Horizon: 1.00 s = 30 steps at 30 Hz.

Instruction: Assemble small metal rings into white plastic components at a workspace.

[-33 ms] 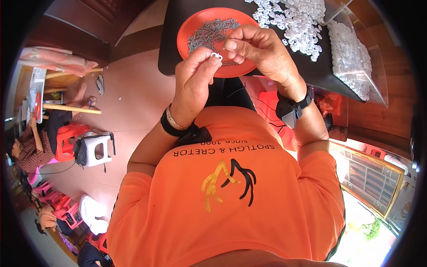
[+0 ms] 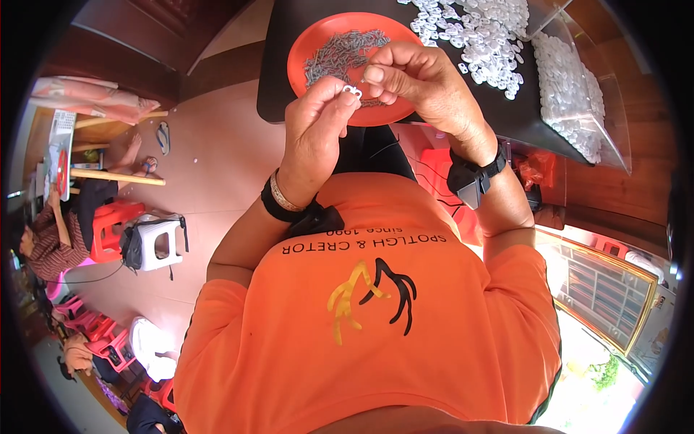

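Note:
My left hand [image 2: 318, 119] is closed, its thumb and forefinger pinching a small white plastic piece with two holes [image 2: 352, 92]. Just right of it, the fingertips of my right hand [image 2: 419, 81] are pressed together; what they hold is too small to make out. Both hands are above the near part of a round red plate [image 2: 298, 61]. On the plate lies a heap of small grey screw-like pieces [image 2: 340, 58]. Loose white plastic pieces [image 2: 491, 47] are spread over the table to the right of the plate.
A clear box [image 2: 571, 94] full of white pieces stands at the right on the black table [image 2: 278, 87]. Under the table edge is a red bag [image 2: 536, 170]. At far left a person [image 2: 58, 242] sits by a red stool [image 2: 108, 228] and a white stool [image 2: 160, 242].

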Each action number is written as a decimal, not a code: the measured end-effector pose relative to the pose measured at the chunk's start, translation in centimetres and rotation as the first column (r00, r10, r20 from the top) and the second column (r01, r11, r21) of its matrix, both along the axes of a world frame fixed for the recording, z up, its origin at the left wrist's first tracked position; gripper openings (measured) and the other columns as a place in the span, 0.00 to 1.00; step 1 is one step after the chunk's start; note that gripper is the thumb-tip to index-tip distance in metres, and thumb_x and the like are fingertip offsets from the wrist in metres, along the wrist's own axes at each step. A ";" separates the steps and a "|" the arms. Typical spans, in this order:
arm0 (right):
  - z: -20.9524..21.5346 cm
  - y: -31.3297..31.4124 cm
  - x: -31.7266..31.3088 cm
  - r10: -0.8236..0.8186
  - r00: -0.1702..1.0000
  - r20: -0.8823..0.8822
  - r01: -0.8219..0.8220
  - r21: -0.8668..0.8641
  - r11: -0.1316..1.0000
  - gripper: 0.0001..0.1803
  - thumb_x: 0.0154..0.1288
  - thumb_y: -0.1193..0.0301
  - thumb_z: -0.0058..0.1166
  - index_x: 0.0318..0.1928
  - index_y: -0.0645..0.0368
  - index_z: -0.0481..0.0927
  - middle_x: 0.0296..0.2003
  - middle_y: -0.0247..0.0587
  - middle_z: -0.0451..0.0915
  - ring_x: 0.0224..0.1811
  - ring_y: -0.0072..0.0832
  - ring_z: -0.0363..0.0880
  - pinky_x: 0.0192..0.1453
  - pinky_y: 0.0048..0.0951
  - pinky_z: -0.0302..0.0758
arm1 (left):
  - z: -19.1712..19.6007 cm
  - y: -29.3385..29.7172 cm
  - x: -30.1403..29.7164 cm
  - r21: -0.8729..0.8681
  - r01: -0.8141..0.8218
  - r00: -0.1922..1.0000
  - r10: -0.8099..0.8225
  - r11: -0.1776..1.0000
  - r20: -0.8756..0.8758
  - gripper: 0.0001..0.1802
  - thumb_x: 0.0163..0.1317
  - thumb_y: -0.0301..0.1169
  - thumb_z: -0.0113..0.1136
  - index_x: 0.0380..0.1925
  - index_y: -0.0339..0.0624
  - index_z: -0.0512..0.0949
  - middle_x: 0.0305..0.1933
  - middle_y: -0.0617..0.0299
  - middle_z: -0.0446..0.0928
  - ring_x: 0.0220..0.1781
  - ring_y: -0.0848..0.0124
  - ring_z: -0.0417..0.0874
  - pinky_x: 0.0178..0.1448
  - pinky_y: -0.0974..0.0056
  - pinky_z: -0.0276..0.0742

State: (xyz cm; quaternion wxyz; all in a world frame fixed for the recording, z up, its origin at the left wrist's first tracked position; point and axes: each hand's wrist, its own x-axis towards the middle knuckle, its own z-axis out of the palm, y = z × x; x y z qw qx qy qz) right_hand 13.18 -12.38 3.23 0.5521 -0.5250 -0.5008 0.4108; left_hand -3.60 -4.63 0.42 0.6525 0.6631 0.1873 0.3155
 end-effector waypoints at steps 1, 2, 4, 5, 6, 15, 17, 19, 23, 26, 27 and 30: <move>0.0 0.0 -0.2 0.018 1.000 0.008 -0.018 0.013 1.000 0.09 0.67 0.68 0.55 0.36 0.62 0.80 0.27 0.30 0.79 0.29 0.15 0.74 0.38 0.18 0.73 | 0.1 -0.1 0.1 -0.002 0.005 1.000 -0.006 1.000 -0.007 0.11 0.65 0.33 0.49 0.31 0.36 0.74 0.20 0.70 0.67 0.22 0.83 0.64 0.26 0.76 0.57; -0.1 0.0 -0.3 0.023 1.000 0.018 -0.023 0.014 1.000 0.09 0.67 0.69 0.54 0.36 0.63 0.80 0.27 0.31 0.78 0.30 0.16 0.74 0.38 0.19 0.73 | 0.2 -0.2 0.1 -0.005 0.011 1.000 -0.011 1.000 -0.013 0.11 0.65 0.33 0.49 0.30 0.36 0.74 0.20 0.70 0.67 0.22 0.83 0.64 0.26 0.76 0.57; -0.4 0.1 -0.4 0.039 0.999 0.020 -0.039 0.032 0.999 0.09 0.67 0.69 0.54 0.35 0.63 0.79 0.27 0.31 0.78 0.30 0.16 0.74 0.38 0.19 0.73 | 0.1 -0.2 0.1 0.003 0.015 1.000 -0.015 1.000 -0.013 0.11 0.66 0.33 0.49 0.30 0.36 0.74 0.19 0.70 0.66 0.22 0.83 0.64 0.26 0.76 0.57; -0.5 0.1 -0.5 0.056 0.998 0.025 -0.057 0.047 0.997 0.09 0.67 0.69 0.54 0.35 0.64 0.79 0.27 0.32 0.78 0.30 0.17 0.74 0.38 0.19 0.73 | 0.1 -0.2 0.1 0.009 0.017 1.000 -0.017 1.000 -0.011 0.11 0.66 0.33 0.49 0.30 0.36 0.73 0.19 0.71 0.66 0.21 0.83 0.64 0.26 0.76 0.56; -0.5 0.1 -0.5 0.056 0.998 0.023 -0.057 0.047 0.997 0.09 0.67 0.69 0.54 0.35 0.64 0.79 0.27 0.32 0.78 0.30 0.17 0.74 0.38 0.19 0.73 | 0.1 -0.3 0.2 0.009 0.018 1.000 -0.018 1.000 -0.013 0.11 0.66 0.33 0.49 0.30 0.36 0.73 0.19 0.71 0.66 0.21 0.83 0.64 0.26 0.76 0.56; -0.7 0.0 -1.0 -0.051 0.964 0.260 0.024 0.106 0.994 0.06 0.63 0.72 0.57 0.32 0.63 0.78 0.23 0.36 0.78 0.27 0.22 0.77 0.33 0.25 0.73 | -0.7 0.0 0.1 0.030 0.054 0.998 -0.053 0.998 -0.025 0.12 0.66 0.33 0.50 0.27 0.36 0.72 0.18 0.70 0.65 0.20 0.83 0.62 0.24 0.76 0.55; -0.1 -0.2 -1.5 -0.150 0.864 0.480 0.087 0.152 0.985 0.05 0.60 0.73 0.59 0.30 0.61 0.78 0.22 0.40 0.78 0.25 0.29 0.78 0.30 0.27 0.73 | -0.6 -0.3 0.2 -0.034 0.034 0.999 -0.034 0.999 -0.002 0.12 0.66 0.32 0.50 0.26 0.36 0.71 0.19 0.70 0.64 0.20 0.82 0.62 0.24 0.75 0.56; -0.3 -0.4 -1.8 -0.162 0.841 0.516 0.064 0.203 0.977 0.04 0.62 0.76 0.56 0.32 0.65 0.77 0.24 0.38 0.76 0.26 0.23 0.74 0.30 0.24 0.71 | -1.1 -0.3 0.2 -0.003 0.035 0.999 -0.035 0.999 0.022 0.12 0.66 0.32 0.49 0.27 0.36 0.71 0.19 0.69 0.64 0.20 0.82 0.62 0.24 0.75 0.56; -0.7 -0.3 -1.6 -0.185 0.827 0.531 0.061 0.242 0.968 0.06 0.60 0.75 0.57 0.29 0.63 0.76 0.22 0.41 0.76 0.23 0.32 0.74 0.28 0.29 0.70 | -1.4 -0.3 0.2 -0.030 0.059 0.998 -0.058 0.998 0.021 0.11 0.66 0.31 0.49 0.27 0.35 0.72 0.20 0.69 0.64 0.20 0.82 0.62 0.24 0.75 0.57; -0.7 -0.6 -1.1 -0.180 0.851 0.493 0.085 0.209 0.974 0.09 0.61 0.70 0.59 0.27 0.61 0.77 0.20 0.43 0.74 0.21 0.34 0.74 0.27 0.32 0.69 | -1.1 -0.3 0.3 -0.081 0.074 0.997 -0.073 0.994 0.010 0.12 0.66 0.32 0.48 0.28 0.34 0.72 0.19 0.69 0.64 0.20 0.81 0.62 0.23 0.75 0.56; -0.3 -0.7 -0.7 -0.169 0.861 0.480 0.078 0.203 0.976 0.09 0.61 0.69 0.59 0.28 0.61 0.78 0.20 0.42 0.74 0.21 0.31 0.73 0.27 0.31 0.69 | -0.8 -0.2 0.3 -0.117 0.061 0.998 -0.059 0.991 0.019 0.11 0.65 0.30 0.49 0.26 0.35 0.72 0.19 0.69 0.64 0.19 0.82 0.61 0.24 0.75 0.57; -0.5 -1.3 2.5 -0.356 0.806 0.474 0.292 0.205 0.934 0.09 0.61 0.66 0.59 0.35 0.59 0.82 0.25 0.41 0.80 0.26 0.27 0.78 0.33 0.26 0.75 | -0.7 0.3 0.1 -0.191 0.040 0.998 -0.031 0.981 0.048 0.10 0.65 0.29 0.49 0.28 0.34 0.73 0.19 0.69 0.65 0.20 0.83 0.62 0.26 0.75 0.58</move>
